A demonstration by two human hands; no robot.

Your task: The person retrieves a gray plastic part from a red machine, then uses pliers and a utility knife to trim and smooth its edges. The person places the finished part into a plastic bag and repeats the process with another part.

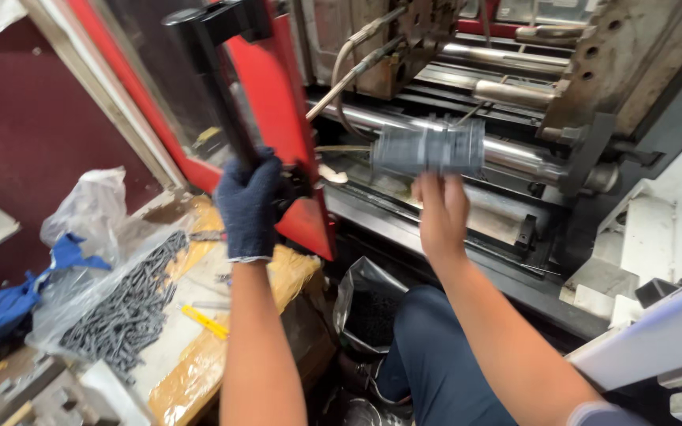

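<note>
My left hand (248, 207), in a dark blue knit glove, grips the black bar handle (216, 75) of a red-framed machine door (278, 118). My bare right hand (441, 213) is raised in front of the machine and holds a grey moulded plastic part (429, 148), blurred by motion. The part hangs just before the shiny steel tie bar (515, 154) inside the machine.
A clear bag of several dark grey parts (124, 304) lies on a cardboard-covered bench (199, 363) at left, next to a blue cloth (9, 304) and a yellow knife (205, 322). An open bag (369, 304) sits by my knee. White machine housing (657, 237) stands right.
</note>
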